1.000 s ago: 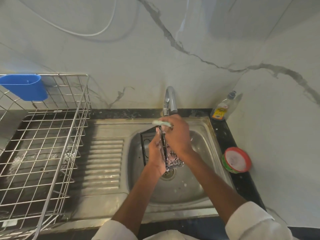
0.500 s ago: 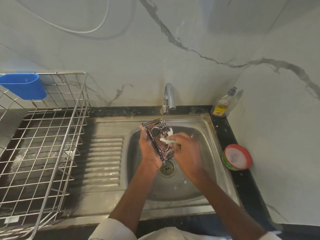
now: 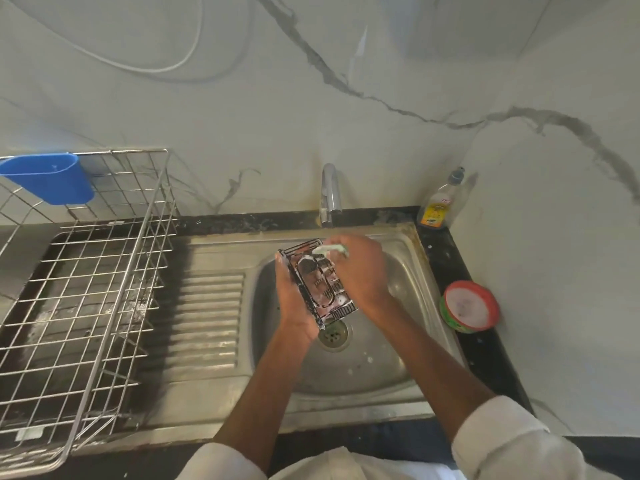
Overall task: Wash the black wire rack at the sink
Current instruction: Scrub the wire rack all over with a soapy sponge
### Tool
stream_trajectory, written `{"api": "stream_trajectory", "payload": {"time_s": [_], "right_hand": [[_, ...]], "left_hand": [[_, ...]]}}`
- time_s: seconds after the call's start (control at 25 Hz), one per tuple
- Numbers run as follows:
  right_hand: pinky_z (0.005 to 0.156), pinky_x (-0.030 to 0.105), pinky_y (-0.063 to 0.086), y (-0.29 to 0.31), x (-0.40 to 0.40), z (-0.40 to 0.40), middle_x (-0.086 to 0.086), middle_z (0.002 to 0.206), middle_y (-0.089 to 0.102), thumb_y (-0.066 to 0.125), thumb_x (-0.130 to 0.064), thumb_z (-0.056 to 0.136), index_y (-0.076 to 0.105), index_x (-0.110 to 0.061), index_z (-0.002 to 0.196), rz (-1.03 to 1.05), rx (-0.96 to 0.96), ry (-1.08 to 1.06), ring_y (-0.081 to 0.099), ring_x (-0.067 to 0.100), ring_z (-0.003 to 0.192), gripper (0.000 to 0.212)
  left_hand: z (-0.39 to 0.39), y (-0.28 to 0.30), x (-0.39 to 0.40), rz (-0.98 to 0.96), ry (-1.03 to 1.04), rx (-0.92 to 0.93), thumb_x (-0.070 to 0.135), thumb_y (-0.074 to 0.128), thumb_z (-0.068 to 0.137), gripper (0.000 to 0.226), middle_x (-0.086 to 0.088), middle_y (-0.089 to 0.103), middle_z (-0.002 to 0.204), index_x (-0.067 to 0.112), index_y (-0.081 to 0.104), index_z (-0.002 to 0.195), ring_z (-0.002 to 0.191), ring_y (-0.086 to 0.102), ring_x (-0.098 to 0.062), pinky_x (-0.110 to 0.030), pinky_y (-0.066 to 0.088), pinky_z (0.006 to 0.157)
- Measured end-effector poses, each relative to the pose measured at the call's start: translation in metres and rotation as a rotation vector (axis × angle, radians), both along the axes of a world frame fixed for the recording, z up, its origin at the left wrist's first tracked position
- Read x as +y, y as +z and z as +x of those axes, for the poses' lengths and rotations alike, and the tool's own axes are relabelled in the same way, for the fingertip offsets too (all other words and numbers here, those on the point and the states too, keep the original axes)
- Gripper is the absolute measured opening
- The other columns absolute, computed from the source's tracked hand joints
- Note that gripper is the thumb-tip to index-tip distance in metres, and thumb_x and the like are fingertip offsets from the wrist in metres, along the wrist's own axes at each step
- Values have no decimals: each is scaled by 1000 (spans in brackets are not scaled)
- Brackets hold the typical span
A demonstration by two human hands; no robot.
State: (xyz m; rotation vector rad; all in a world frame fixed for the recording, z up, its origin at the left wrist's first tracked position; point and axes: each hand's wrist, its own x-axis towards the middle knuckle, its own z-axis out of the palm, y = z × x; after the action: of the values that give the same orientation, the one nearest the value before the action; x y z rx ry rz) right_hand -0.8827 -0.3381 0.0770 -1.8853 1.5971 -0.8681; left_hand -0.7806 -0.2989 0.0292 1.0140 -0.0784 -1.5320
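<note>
The small black wire rack (image 3: 320,282) is held tilted above the steel sink basin (image 3: 367,362), streaked with white soap foam. My left hand (image 3: 294,299) grips it from the left along its long edge. My right hand (image 3: 362,268) is closed on a pale green scrub pad (image 3: 330,249) and presses it against the rack's upper far end. The chrome tap (image 3: 329,192) stands just behind the rack; no water stream shows.
A large steel wire dish basket (image 3: 86,289) with a blue plastic cup (image 3: 52,181) clipped on stands left, beside the ribbed drainboard (image 3: 207,317). A dish-soap bottle (image 3: 438,202) and a red-rimmed tub of dish soap (image 3: 469,306) sit on the black counter to the right. The drain (image 3: 334,334) lies below the rack.
My right hand with the pad has slid from the rack's middle up to its far end. The rack stays tilted in my left hand.
</note>
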Motion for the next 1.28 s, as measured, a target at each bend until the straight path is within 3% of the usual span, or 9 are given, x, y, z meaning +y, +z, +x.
{"api": "stream_trajectory", "payload": {"time_s": [0.12, 0.28, 0.4, 0.48, 0.68, 0.84, 1.04, 1.2, 1.28], "right_hand": [[68, 0, 43, -22, 45, -22, -5, 103, 71, 76, -1, 87, 80, -18, 106, -34, 73, 167, 64, 3, 80, 26], [75, 3, 41, -31, 60, -41, -9, 103, 72, 74, -1, 86, 80, -29, 106, 7, 110, -41, 67, 5, 90, 35], [79, -2, 41, -33, 81, -30, -9, 102, 75, 74, 6, 83, 81, -25, 103, -52, 10, 72, 66, -1, 86, 37], [76, -2, 43, -31, 84, -28, -10, 101, 75, 75, 5, 83, 81, -24, 102, -58, -49, 95, 66, -3, 83, 35], [69, -5, 36, -15, 43, -30, -5, 106, 74, 76, -7, 88, 78, -19, 107, -98, -108, -263, 63, 0, 85, 23], [78, 8, 50, -32, 71, -21, -12, 101, 74, 78, 2, 83, 79, -20, 97, -98, -227, -1, 68, -3, 92, 26], [83, 22, 57, -61, 62, -38, -14, 99, 77, 79, -6, 84, 80, -31, 93, 193, -343, -219, 71, -1, 91, 27], [86, 22, 57, -34, 65, -16, -11, 102, 78, 78, -1, 83, 80, -22, 96, 167, -532, 68, 72, 6, 98, 25], [77, 18, 56, -49, 60, -32, -7, 100, 79, 80, -3, 83, 81, -22, 95, 257, -489, -1, 73, 5, 91, 23]], "left_hand": [[5, -5, 9, 37, 90, 16, 83, 24, 100, 85, -12, 77, 98, 15, 74, 110, 81, 74, -27, -39, 56, 78], [-3, 4, 15, 98, 168, 71, 89, 24, 95, 94, -19, 78, 115, 15, 74, 124, 107, 72, -36, -46, 56, 90], [-3, 11, 9, 121, 336, 143, 80, 33, 101, 77, -15, 78, 98, 18, 78, 91, 94, 72, -34, -44, 56, 83], [-2, 11, 1, 125, 412, 221, 78, 41, 101, 69, -15, 77, 104, 21, 74, 82, 96, 72, -35, -50, 56, 97], [-10, 8, -15, 173, 386, 203, 75, 44, 100, 60, -12, 70, 114, 22, 72, 101, 97, 69, -32, -49, 55, 97], [3, 16, -21, 163, 459, 300, 54, 39, 108, 50, -14, 68, 115, 14, 67, 98, 92, 68, -34, -47, 58, 82], [14, 7, -17, 175, 484, 412, 51, 41, 106, 44, -19, 71, 121, 13, 64, 109, 105, 71, -38, -49, 62, 66], [17, -6, -19, 269, 529, 452, 52, 36, 109, 52, -25, 61, 139, 9, 61, 123, 121, 66, -43, -56, 58, 97], [23, -8, -18, 284, 557, 461, 52, 32, 111, 56, -26, 54, 144, 7, 59, 131, 124, 63, -44, -54, 59, 85]]}}
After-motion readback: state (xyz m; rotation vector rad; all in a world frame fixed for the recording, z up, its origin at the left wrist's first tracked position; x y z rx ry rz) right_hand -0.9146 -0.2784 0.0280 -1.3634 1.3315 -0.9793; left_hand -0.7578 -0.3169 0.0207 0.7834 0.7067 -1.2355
